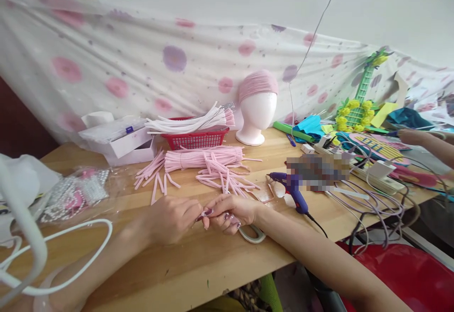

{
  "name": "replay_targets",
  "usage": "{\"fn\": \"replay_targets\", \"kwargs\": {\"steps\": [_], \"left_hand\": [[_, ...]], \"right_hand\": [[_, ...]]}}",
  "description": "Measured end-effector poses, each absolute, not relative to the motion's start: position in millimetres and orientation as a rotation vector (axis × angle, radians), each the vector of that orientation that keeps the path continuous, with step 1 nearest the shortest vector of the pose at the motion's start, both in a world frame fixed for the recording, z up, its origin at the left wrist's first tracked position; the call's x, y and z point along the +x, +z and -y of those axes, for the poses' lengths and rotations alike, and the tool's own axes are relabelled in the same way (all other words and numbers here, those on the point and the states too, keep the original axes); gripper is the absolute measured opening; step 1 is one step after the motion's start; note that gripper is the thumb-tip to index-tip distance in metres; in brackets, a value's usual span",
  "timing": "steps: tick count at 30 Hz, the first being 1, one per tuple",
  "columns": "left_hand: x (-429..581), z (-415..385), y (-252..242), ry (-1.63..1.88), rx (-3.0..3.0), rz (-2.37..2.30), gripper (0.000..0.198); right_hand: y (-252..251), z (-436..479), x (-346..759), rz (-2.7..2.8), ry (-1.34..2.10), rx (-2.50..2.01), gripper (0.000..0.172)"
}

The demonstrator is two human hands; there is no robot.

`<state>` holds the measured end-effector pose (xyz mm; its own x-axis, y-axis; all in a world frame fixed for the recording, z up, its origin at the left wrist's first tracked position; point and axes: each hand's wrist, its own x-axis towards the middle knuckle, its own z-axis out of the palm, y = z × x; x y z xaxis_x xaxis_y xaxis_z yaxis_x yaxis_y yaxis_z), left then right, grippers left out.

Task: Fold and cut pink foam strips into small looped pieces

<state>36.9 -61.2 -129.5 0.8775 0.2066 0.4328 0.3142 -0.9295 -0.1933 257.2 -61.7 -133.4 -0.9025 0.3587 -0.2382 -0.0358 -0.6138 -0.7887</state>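
Note:
My left hand (173,220) and my right hand (227,212) meet above the front middle of the table, fingertips pinched together. Whatever sits between the fingers is too small and covered to make out. Under my right wrist a pale looped handle (253,237), like that of scissors, lies on the wood. Just beyond the hands is a bundle of pink fuzzy pipe cleaners (198,157), with loose pink pipe cleaners (227,175) beside it. A purple glue gun (294,193) rests to the right of my right hand.
Behind stand a red basket (196,140) of white stems and a white foam head (256,116) wearing a pink band. Boxes (120,142) and bagged beads (76,196) sit left, near a white looped tube (106,241). Power strips (379,177), cables and another person's hand (413,137) are right.

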Motion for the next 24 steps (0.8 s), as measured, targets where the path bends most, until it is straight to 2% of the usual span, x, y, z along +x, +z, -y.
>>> {"fn": "replay_targets", "kwargs": {"steps": [7,12,24], "left_hand": [[36.0,60.0,-122.4,-0.629,-2.737,0.393,0.026],[34.7,56.2,-121.6,-0.593,-2.743,0.402,0.023],[36.9,56.4,-128.2,-0.611,-2.651,0.297,0.025]], "right_hand": [[-127.4,60.7,259.6,1.316,2.503,-0.686,0.02],[-128.2,59.7,260.0,1.318,2.464,-0.695,0.015],[-133.0,61.3,253.5,1.192,2.54,-0.647,0.013]]}}
